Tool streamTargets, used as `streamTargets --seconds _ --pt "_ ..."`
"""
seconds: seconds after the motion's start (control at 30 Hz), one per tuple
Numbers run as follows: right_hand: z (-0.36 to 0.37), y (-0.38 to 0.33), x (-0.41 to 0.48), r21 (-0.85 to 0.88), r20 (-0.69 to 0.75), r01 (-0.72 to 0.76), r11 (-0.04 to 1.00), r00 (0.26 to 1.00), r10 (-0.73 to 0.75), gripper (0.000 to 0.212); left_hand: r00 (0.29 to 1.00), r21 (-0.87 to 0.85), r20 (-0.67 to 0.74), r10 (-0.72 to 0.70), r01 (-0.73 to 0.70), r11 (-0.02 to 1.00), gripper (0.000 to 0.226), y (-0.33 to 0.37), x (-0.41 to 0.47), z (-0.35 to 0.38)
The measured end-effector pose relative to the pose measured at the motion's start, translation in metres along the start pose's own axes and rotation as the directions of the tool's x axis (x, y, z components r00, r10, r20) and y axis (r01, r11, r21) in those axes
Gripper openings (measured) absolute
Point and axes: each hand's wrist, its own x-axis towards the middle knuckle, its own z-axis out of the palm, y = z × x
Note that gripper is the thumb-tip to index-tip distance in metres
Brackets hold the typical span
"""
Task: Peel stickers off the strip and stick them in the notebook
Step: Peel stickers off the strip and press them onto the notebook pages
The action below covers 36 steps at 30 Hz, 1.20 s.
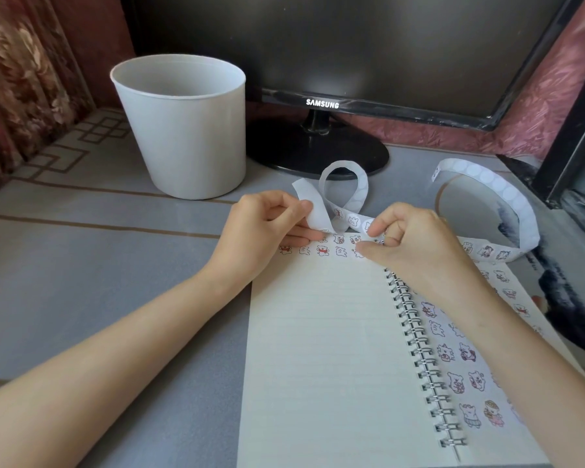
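The notebook lies open on the near right part of the grey table cloth, its spiral binding running from far to near. Both hands are at its far edge.

The left hand pinches the bare, peeled end of the strip between thumb and forefinger, and its lower fingers lie straight on the top of the lined left page. From that pinch the strip curls up into a small loop towards the monitor stand and comes back down to the right hand. That hand's fingers are curled tight, with the forefinger tip and thumb closed on the strip where little bear stickers still sit. I cannot tell whether they hold only a sticker or the backing too. Past the right hand the strip runs on to the right, then sweeps up in a larger loop on the far right side of the table.

Two short rows of stickers are already stuck along the top of the left page, just under the hands. The right page is dotted with more of them.

A white plastic bucket stands far left of the notebook. A black Samsung monitor stands behind it all.
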Motion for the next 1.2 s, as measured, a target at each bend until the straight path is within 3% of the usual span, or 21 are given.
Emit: streamTargets --seconds 0.23,0.4,0.9,1.03,1.2 --pt "-0.001 0.007 0.002 0.087 0.033 0.001 0.996 0.999 -0.004 0.01 1.0 -0.005 -0.001 -0.002 0.002 1.0 0.021 0.001 0.0 0.0" --pt "0.002 0.008 0.003 0.162 0.028 0.006 0.987 1.0 -0.011 0.018 1.0 0.002 -0.006 -0.003 0.003 1.0 0.022 0.001 0.0 0.0" --pt "0.008 0.01 0.002 0.087 -0.054 0.043 0.995 0.998 -0.038 0.023 1.0 -0.002 0.002 -0.005 0.005 1.0 0.021 0.0 0.0 0.0" --pt "0.003 0.011 -0.002 0.169 -0.015 0.039 0.985 0.999 -0.037 0.021 1.0 -0.008 0.0 -0.006 0.006 1.0 0.02 0.0 0.0 0.0" --pt "0.002 0.01 -0.001 0.094 -0.001 0.039 0.995 0.999 -0.039 0.02 1.0 -0.012 0.005 -0.007 0.007 1.0 0.021 0.0 0.0 0.0"
